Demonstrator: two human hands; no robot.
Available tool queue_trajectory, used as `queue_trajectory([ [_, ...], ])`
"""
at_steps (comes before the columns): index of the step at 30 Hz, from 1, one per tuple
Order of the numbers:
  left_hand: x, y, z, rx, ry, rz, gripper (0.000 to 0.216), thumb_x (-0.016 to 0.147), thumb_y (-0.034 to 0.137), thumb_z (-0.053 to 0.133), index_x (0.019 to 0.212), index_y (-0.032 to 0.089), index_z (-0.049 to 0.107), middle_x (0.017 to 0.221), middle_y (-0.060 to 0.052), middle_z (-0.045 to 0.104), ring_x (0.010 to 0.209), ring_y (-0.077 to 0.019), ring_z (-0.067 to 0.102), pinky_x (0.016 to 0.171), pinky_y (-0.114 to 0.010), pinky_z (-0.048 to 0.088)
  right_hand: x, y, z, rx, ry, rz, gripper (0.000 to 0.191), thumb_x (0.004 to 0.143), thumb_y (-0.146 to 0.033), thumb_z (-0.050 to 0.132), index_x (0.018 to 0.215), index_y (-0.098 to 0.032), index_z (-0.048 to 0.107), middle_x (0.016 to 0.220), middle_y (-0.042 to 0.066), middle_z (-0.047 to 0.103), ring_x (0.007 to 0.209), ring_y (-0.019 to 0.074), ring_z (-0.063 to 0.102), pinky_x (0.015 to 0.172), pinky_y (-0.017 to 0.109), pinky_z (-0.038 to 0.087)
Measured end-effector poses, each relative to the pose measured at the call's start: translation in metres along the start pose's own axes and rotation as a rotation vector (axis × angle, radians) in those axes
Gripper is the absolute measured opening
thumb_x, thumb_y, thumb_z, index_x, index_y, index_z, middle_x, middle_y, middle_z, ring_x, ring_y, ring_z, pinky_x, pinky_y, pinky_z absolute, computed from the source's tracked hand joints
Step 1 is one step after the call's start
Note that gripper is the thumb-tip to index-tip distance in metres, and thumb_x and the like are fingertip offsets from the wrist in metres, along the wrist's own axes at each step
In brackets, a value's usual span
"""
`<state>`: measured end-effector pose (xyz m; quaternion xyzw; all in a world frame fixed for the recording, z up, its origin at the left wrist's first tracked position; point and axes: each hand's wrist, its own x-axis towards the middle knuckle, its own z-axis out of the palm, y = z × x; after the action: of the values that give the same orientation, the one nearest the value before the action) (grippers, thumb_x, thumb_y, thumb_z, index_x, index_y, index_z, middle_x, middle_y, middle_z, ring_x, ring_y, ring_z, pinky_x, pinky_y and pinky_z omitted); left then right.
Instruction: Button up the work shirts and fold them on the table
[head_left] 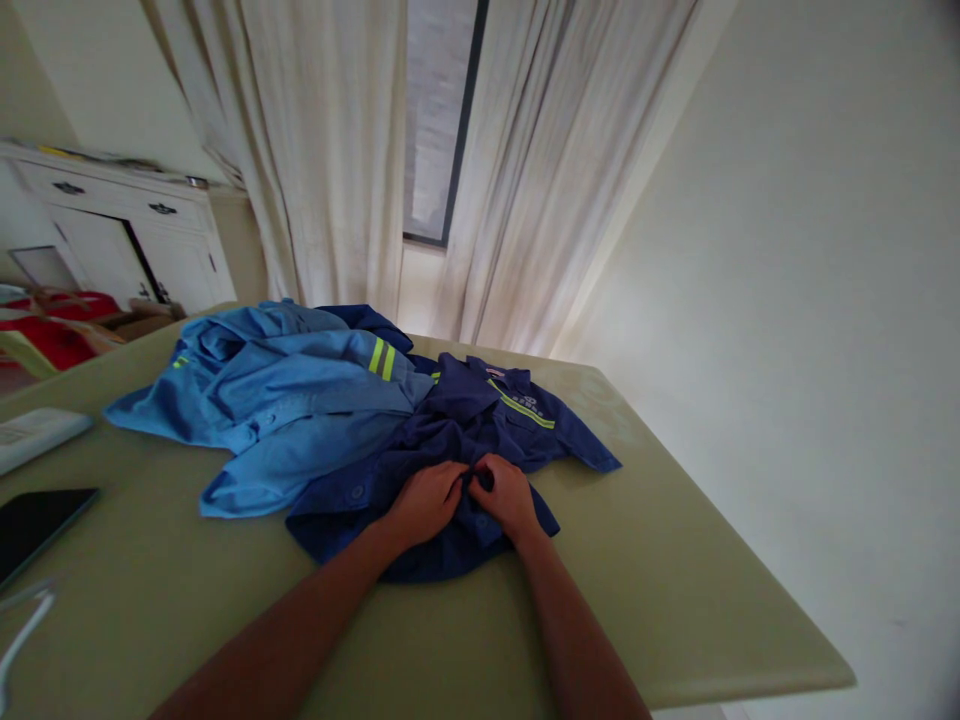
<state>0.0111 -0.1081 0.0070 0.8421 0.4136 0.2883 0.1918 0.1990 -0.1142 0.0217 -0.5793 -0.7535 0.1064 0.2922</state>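
Note:
A navy work jacket (472, 420) with yellow-green reflective strips and printing on its chest lies crumpled on the table, its collar away from me. My left hand (431, 502) pinches the cloth near the jacket's lower front. Close beside it, my right hand (508, 497) is also closed on the navy fabric, thumb and fingers bent together. The fingertips of both hands almost meet, and the bit of cloth between them is too small to make out. Buttons show on the jacket on either side of my hands. Touching its left side is a light blue work jacket (300, 390).
The greenish table (637, 600) has its right edge near a pale wall. At the left lie a dark phone (41, 525), a white power strip or box (41, 435) and a white cable (30, 625). Curtains (322, 150) and a white cabinet (127, 220) stand behind.

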Motion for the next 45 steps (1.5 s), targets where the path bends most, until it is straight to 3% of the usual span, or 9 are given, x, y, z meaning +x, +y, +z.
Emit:
queue_trajectory([
  [10, -0.001, -0.003, 0.004, 0.062, 0.017, 0.083, 0.036, 0.102, 0.018, 0.038, 0.128, 0.019, 0.063, 0.119, -0.009, 0.070, 0.109, -0.0217, 0.067, 0.100, -0.039, 0.053, 0.002, -0.007, 0.001, -0.211, -0.073, 0.123, 0.010, 0.086, -0.023, 0.062, 0.092, -0.022, 0.069, 0.094, 0.006, 0.074, 0.083, 0.0197, 0.068, 0.072, 0.026, 0.041],
  [20, -0.002, 0.004, 0.000, 0.122, 0.056, 0.106, 0.036, 0.102, 0.018, 0.040, 0.129, 0.020, 0.064, 0.111, -0.008, 0.071, 0.103, -0.0206, 0.066, 0.096, -0.037, 0.054, 0.000, -0.004, -0.007, -0.131, -0.061, 0.046, 0.009, 0.085, -0.020, 0.063, 0.092, -0.022, 0.070, 0.093, 0.004, 0.075, 0.083, 0.0181, 0.067, 0.076, 0.025, 0.041],
  [27, -0.003, 0.007, -0.001, 0.238, 0.043, 0.253, 0.033, 0.100, 0.016, 0.045, 0.128, 0.018, 0.063, 0.107, -0.008, 0.070, 0.093, -0.0202, 0.066, 0.088, -0.036, 0.054, 0.001, -0.002, -0.002, -0.153, -0.078, 0.016, 0.010, 0.085, -0.020, 0.063, 0.093, -0.022, 0.069, 0.094, 0.004, 0.075, 0.085, 0.0189, 0.068, 0.075, 0.025, 0.041],
  [32, -0.002, 0.008, -0.001, 0.277, 0.064, 0.277, 0.033, 0.100, 0.017, 0.045, 0.129, 0.019, 0.061, 0.106, -0.008, 0.070, 0.092, -0.0203, 0.066, 0.087, -0.036, 0.053, 0.001, -0.004, -0.002, -0.127, -0.045, 0.020, 0.006, 0.085, -0.018, 0.061, 0.088, -0.022, 0.065, 0.088, 0.003, 0.072, 0.081, 0.0175, 0.066, 0.073, 0.024, 0.039],
  [38, -0.004, 0.002, 0.000, 0.185, 0.027, 0.180, 0.036, 0.096, 0.019, 0.051, 0.132, 0.021, 0.054, 0.119, -0.009, 0.069, 0.105, -0.0220, 0.067, 0.095, -0.037, 0.052, 0.004, -0.003, -0.005, 0.001, -0.057, -0.001, 0.006, 0.079, -0.015, 0.061, 0.077, -0.021, 0.063, 0.075, 0.000, 0.068, 0.070, 0.0146, 0.060, 0.067, 0.023, 0.037],
  [42, -0.005, 0.002, 0.000, 0.081, 0.031, -0.029, 0.036, 0.091, 0.022, 0.059, 0.126, 0.019, 0.051, 0.107, -0.007, 0.069, 0.097, -0.0215, 0.067, 0.087, -0.034, 0.053, 0.004, -0.001, -0.005, 0.076, -0.031, 0.017, 0.007, 0.078, -0.017, 0.061, 0.080, -0.020, 0.067, 0.073, -0.001, 0.068, 0.065, 0.0137, 0.057, 0.065, 0.023, 0.036],
  [45, -0.004, 0.002, 0.000, 0.092, 0.021, -0.063, 0.024, 0.094, 0.024, 0.055, 0.117, 0.020, 0.054, 0.107, -0.008, 0.069, 0.099, -0.0231, 0.067, 0.088, -0.035, 0.052, 0.002, 0.000, -0.003, 0.137, -0.019, 0.035, 0.008, 0.078, -0.018, 0.061, 0.082, -0.019, 0.068, 0.072, -0.002, 0.067, 0.065, 0.0139, 0.058, 0.064, 0.023, 0.037],
])
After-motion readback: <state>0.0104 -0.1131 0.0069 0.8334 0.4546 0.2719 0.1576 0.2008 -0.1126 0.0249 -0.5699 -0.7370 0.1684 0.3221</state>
